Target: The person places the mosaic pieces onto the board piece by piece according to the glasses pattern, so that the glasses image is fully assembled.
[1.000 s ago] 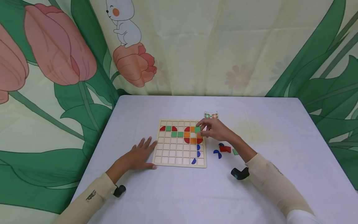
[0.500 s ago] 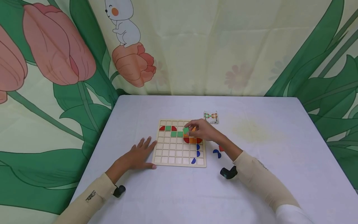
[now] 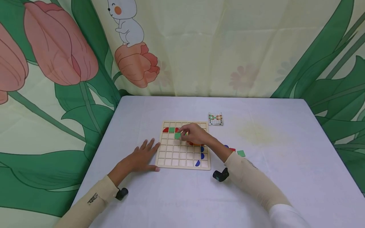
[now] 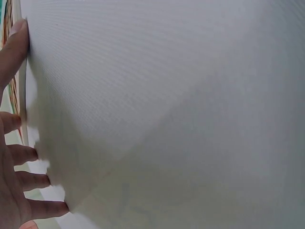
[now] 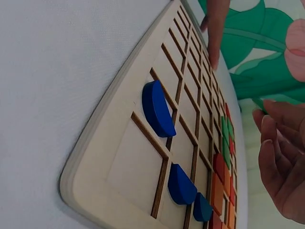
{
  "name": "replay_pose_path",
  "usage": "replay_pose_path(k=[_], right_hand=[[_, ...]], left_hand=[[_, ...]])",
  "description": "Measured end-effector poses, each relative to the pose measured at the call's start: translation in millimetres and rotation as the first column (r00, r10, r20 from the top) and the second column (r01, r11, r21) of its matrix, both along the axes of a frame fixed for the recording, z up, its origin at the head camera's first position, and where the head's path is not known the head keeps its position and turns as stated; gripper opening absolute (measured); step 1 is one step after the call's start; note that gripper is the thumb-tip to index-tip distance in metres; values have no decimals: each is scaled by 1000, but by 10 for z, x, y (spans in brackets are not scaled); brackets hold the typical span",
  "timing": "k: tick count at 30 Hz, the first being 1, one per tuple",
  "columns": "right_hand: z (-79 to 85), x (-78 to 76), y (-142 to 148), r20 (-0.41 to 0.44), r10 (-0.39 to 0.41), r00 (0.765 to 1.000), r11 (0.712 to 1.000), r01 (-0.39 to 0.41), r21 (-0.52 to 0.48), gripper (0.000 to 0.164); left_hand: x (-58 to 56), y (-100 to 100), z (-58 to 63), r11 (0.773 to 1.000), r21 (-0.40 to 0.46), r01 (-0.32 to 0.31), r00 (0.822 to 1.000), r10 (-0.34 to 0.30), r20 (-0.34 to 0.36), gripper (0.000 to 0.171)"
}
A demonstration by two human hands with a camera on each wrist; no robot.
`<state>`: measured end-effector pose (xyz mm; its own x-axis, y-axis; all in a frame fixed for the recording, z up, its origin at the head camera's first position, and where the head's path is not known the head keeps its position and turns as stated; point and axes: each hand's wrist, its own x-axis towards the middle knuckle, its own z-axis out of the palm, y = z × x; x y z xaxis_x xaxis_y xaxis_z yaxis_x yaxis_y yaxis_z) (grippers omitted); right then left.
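A wooden grid board [image 3: 174, 168] lies on the table with red, green, orange and blue pieces on it. Over its upper middle, my right hand [image 3: 194, 133] pinches a green square tile [image 5: 259, 104] between thumb and fingertips, above the row of green tiles [image 5: 225, 143]. The hand hides part of the red and orange pieces [image 5: 218, 186]. My left hand [image 3: 141, 158] lies spread on the table at the board's left edge, fingertips right at the rim; in the left wrist view its fingers [image 4: 35, 181] are straight. Blue half-round pieces [image 5: 157, 109] sit along the board's right side.
A small printed pattern card [image 3: 215, 119] lies beyond the board's far right corner. Loose pieces, among them a green tile [image 3: 241, 153] and a red piece [image 3: 232, 149], lie right of the board, partly behind the right forearm. A printed curtain [image 3: 199, 63] hangs behind the table.
My right hand has moved left across the board with the green tile, from the right-hand orange and red pieces to the green row. The left hand has stayed in place.
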<state>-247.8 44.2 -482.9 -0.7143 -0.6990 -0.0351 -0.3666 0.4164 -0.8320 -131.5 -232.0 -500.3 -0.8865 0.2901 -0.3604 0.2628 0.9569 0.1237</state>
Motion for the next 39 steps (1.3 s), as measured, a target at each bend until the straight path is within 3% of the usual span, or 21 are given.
replay_pose_path(k=[11,27,39], right_hand=[[-95,-25,-249,73,-38,997,999,40,-23,28],[-231,-45,-652,-50,-137,989,982,142,122,21],[-183,-36,-796,-115,-166,979,962,186,201,22]], left_hand=[[-13,-10,-15,1000,2,-3,1000,3,0,111],[-34,-31,-14,1000,-11,2,1000,-1,24,112],[-32,-42,-49,1000,10,6,1000,-6,2,111]])
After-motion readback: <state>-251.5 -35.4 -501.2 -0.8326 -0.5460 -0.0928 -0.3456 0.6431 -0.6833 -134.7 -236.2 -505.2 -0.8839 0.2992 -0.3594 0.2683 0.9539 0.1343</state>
